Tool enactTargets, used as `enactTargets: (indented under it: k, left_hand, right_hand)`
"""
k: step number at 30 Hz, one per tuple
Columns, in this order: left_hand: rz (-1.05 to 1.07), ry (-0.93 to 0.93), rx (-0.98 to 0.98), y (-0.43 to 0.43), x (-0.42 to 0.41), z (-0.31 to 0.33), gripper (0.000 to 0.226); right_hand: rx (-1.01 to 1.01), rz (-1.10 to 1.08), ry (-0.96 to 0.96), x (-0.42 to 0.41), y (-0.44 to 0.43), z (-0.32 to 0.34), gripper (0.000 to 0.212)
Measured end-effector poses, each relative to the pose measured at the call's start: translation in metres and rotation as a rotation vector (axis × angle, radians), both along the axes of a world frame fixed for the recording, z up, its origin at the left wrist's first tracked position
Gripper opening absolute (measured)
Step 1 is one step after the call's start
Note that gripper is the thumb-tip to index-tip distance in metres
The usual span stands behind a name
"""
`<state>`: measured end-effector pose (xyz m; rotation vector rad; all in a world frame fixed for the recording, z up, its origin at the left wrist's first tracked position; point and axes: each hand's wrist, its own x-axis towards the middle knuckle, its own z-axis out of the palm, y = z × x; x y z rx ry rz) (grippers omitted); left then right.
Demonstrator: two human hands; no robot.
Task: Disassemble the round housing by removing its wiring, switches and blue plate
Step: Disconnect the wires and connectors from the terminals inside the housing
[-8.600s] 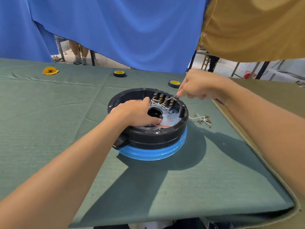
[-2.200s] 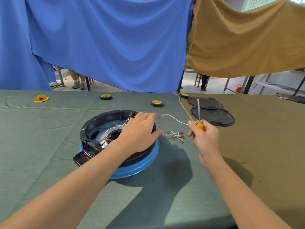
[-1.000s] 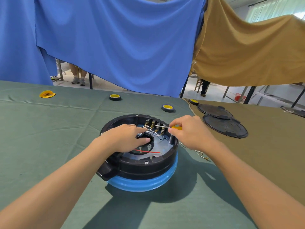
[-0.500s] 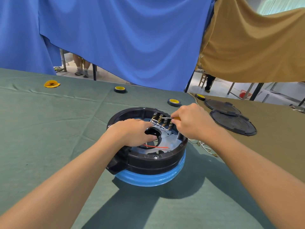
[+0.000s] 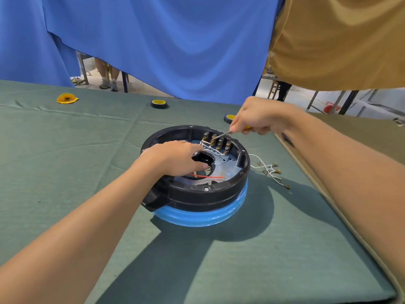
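The round black housing (image 5: 203, 195) sits on a blue ring (image 5: 203, 217) in the middle of the green-covered table. Inside it, a row of brass-tipped switches (image 5: 217, 141) stands at the far wall, joined by white wires (image 5: 211, 150); a red wire (image 5: 208, 177) lies on the pale plate (image 5: 225, 170). My left hand (image 5: 175, 157) presses down inside the housing, thumb at the black centre hole. My right hand (image 5: 256, 116) grips a yellow-handled screwdriver (image 5: 221, 134), its tip at the second switch from the left.
A loose bundle of white wires with brass ends (image 5: 268, 170) lies on the cloth right of the housing. Two yellow-and-black tape rolls (image 5: 158, 103) (image 5: 229, 118) and a yellow scrap (image 5: 66, 98) lie farther back. A tan cloth (image 5: 361, 137) covers the table at right. Blue and tan curtains hang behind.
My right hand has lifted and drawn back right, so the screwdriver now slants down onto the switch row. The left hand stays pressed inside the housing. The camera has tilted downward.
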<state>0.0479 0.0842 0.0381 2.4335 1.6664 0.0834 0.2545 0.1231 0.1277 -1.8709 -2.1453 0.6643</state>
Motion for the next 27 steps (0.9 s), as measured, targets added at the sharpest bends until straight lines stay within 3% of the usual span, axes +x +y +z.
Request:
enactTargets:
  k: [3,6,8,11,15,18,23,27]
  left_hand:
    - [0.002,-0.001,0.004,0.001,0.0,0.0,0.058]
    - [0.001,0.0,0.004,0.001,0.001,0.0,0.059]
    - [0.001,-0.001,0.002,0.001,0.001,0.0,0.059]
    - [0.004,0.003,0.003,0.001,0.0,0.0,0.059]
    - [0.003,0.001,-0.001,0.0,0.001,0.0,0.058]
    - [0.012,0.012,-0.005,-0.001,0.001,0.001,0.06]
    - [0.014,0.007,-0.002,-0.001,0.001,0.001,0.06]
    - [0.016,0.004,-0.01,-0.002,0.001,0.001,0.061]
  right_hand:
    - [-0.212,-0.096,0.183,0.011,0.007,-0.003,0.012]
    - [-0.212,-0.097,0.23,0.016,0.006,-0.008,0.012]
    - [-0.019,-0.043,0.101,0.012,0.001,-0.01,0.01]
    - [0.276,0.126,-0.243,-0.001,-0.013,-0.013,0.014]
    - [0.394,0.21,-0.412,-0.011,-0.022,-0.016,0.02]
    - [0.291,0.163,-0.3,-0.005,-0.015,-0.008,0.015]
    - [-0.103,-0.002,0.116,0.013,0.007,-0.003,0.011]
    - [-0.342,-0.078,0.235,0.018,0.019,0.0,0.013]
